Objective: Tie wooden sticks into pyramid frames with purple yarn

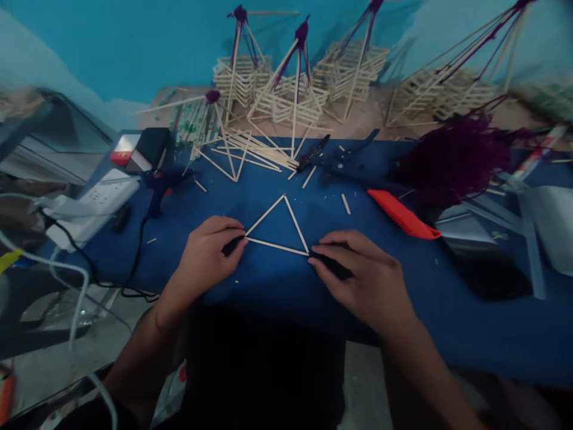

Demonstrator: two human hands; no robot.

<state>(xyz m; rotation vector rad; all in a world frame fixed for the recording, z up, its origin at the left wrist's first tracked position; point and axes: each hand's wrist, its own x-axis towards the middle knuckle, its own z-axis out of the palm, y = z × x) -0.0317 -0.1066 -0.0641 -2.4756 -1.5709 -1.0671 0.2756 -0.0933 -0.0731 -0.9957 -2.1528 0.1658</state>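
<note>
A triangle made of three thin wooden sticks (276, 244) is in front of me over the blue table, one corner pointing away. My left hand (213, 248) pinches its left corner between thumb and fingers. At the right corner is my right hand (358, 269), thumb and fingertips closed around the stick ends. Beyond the triangle lies a pile of loose sticks (259, 150), beside a small stick frame (233, 155) topped with purple yarn. A short stick piece (345, 203) rests to the right of the far corner.
Several stick structures (293, 101) with purple tops stand along the back. Left are a blue glue gun (156, 191) and a white power strip (98, 203) with cables. To the right lie an orange-red ridged object (403, 215), purple yarn (456, 155) and a dark phone-like slab (487, 269).
</note>
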